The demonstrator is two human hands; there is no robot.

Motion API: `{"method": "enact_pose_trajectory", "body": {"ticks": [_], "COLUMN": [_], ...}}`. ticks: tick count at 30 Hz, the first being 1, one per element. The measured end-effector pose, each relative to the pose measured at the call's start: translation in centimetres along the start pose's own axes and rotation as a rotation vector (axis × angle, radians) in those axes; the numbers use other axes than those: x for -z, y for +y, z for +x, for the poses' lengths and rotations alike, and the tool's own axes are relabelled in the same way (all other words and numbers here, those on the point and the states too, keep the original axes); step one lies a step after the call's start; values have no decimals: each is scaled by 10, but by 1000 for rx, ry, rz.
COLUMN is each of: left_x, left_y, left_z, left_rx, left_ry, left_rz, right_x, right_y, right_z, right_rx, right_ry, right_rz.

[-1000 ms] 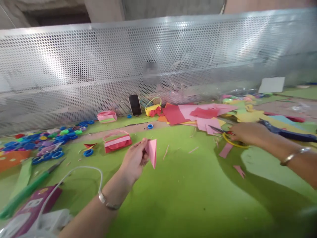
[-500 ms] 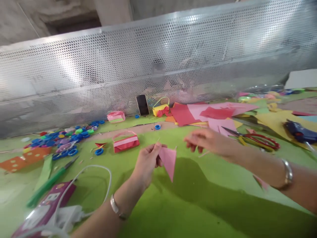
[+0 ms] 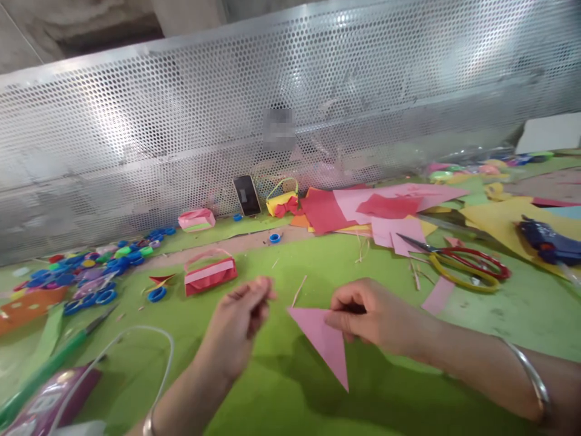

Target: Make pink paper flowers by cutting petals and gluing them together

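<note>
My right hand (image 3: 365, 315) pinches a folded pink paper triangle (image 3: 324, 342) by its right upper edge, with one point hanging down over the green surface. A thin pale stick (image 3: 298, 290) rises near the triangle's left corner; whether it is joined to the paper I cannot tell. To the left, apart from the paper, is my left hand (image 3: 238, 324), its fingertips pressed together; anything between them is too small to make out. Beyond that hand sits a small red paper handbag (image 3: 210, 275) with a pink strip and handle.
Red-and-yellow scissors (image 3: 467, 260) lie on the right, near coloured paper sheets (image 3: 347, 209) and a dark blue glue gun (image 3: 547, 239). A phone (image 3: 247, 195) leans at the back by a yellow paper bag (image 3: 282, 204). Blue rings (image 3: 93, 297), a green-handled tool (image 3: 49, 366) and a white cable (image 3: 170, 351) are left.
The pink paper triangle has passed from my left hand to my right. My left hand has drawn away leftward, and the view has shifted slightly to the right.
</note>
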State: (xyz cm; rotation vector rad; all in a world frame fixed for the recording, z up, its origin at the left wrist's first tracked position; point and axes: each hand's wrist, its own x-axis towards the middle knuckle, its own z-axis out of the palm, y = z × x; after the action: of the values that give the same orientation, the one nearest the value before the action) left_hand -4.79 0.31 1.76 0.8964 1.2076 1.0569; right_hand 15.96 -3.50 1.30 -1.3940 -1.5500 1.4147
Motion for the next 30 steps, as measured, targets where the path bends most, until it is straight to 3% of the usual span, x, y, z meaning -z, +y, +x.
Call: {"method": "enact_pose_trajectory", "body": {"ticks": [3,11,14,17,21,30], "left_x": [5,1,-2,-9,-14,-15], "left_y": [5,4,2,-6,-18,-26], "left_z": [9,-2,-7,-17,-26,-19], "left_rx": [-161,-153,-130,-253,-337,-313], "left_ry": [70,-14,-71,-223,-266,-312], "left_rz": [48,214,413,630,894,753], "right_x": [-1,-4,-6,-9,-14,-15], "right_y": [6,19,20,20,20,20], "right_z": [6,12,14,13,7,3], "right_rx": [-48,-73,-67,-60,-45,62], "right_ry": [22,73,126,139,86,98], "right_rz": [99,218,230,243,247,75]}}
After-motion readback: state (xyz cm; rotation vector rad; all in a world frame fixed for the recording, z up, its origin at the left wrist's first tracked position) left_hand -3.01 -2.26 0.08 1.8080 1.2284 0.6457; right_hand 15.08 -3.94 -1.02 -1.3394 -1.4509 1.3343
